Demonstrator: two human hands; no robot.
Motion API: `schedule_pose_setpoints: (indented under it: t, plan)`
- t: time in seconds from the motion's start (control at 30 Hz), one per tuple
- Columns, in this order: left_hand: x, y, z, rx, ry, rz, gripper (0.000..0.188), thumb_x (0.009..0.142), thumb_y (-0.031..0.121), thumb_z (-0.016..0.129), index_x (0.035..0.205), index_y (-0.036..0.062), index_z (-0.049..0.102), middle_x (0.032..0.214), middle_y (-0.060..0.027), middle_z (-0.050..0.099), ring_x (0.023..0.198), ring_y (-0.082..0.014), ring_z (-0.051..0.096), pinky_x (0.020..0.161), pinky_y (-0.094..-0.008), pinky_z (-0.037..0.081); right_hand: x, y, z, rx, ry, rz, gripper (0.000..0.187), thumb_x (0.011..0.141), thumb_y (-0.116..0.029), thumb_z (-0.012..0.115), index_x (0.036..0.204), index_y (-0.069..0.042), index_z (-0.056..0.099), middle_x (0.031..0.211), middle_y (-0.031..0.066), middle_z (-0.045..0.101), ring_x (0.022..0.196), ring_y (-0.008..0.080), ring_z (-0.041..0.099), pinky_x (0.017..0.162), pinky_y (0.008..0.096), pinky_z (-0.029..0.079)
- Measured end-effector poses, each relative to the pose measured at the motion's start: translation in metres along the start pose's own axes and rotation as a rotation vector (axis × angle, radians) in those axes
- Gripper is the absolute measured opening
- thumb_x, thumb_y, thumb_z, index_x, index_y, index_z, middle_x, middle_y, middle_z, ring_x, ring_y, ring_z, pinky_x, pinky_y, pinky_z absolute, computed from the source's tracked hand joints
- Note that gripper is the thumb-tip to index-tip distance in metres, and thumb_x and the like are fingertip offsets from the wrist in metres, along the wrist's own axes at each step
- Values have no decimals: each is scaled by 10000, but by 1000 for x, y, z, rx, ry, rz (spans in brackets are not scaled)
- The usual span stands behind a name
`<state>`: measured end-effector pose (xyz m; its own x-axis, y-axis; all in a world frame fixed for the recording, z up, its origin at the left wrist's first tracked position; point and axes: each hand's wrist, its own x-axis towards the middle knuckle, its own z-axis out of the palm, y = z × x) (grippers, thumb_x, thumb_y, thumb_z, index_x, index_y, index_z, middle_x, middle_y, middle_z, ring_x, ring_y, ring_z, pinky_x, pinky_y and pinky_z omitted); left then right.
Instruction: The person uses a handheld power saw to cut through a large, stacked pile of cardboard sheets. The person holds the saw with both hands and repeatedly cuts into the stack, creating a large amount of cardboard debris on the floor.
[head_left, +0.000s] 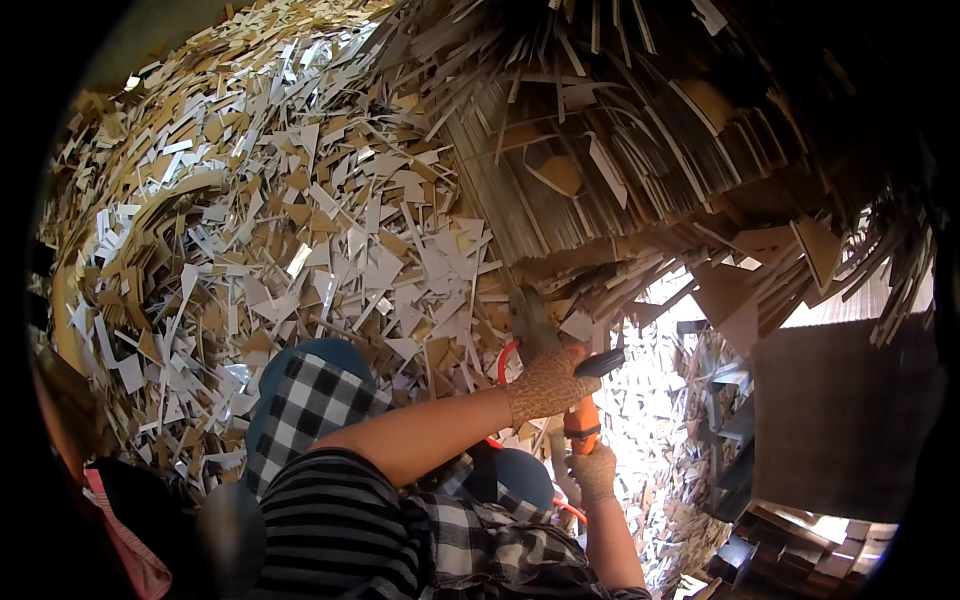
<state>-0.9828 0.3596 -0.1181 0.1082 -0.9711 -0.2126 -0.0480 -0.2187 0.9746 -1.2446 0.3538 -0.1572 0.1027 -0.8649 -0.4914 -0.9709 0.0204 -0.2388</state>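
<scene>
Left hand (548, 385) in knit glove, closed around orange-handled tool (583, 418) just right of centre, right hand (596, 472) gloved, gripping the tool's lower end at 6 o'clock, heap of cardboard offcuts (300, 220) spreading toward 10 o'clock

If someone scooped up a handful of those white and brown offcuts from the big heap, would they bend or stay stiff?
The offcuts look like thin flat board: probably stiff, light, sharp-cornered. They lie loose, so they would likely slide and spill. Both hands wear gloves, which suggests rough edges.
</scene>
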Motion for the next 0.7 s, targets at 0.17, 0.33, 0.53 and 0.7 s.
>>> schedule_pose_setpoints:
  t: [0.17,0.33,0.53,0.7]
  plan:
    - [3,-10,-8,-35,144,222,440,866,272,662,1235,37,618,973,-97,685,877,-184,679,804,-343,545,18,-44,-30,-151,128,-25,317,709,-151,659,1010,-60,698,860,201,713,860,389,696,790,432,539]
    - [17,-21,-7,-315,75,94,289,844,234,649,1061,42,653,709,-96,643,651,-158,652,631,-320,528,36,-17,-4,-223,145,21,295,707,-183,653,962,-46,708,868,219,710,861,398,692,785,462,540]
    - [15,-33,11,-133,-91,-5,258,844,193,661,1059,53,642,898,-93,675,812,-169,656,723,-327,517,13,23,9,-115,-20,106,297,672,-184,691,903,3,685,766,209,693,781,386,695,745,449,549]
    - [-13,9,-11,-66,-12,124,410,863,215,649,1230,41,593,1071,-141,666,948,-241,667,845,-366,509,7,-24,-18,-149,111,-17,275,702,-188,652,928,-38,690,870,212,706,879,393,687,783,475,535]
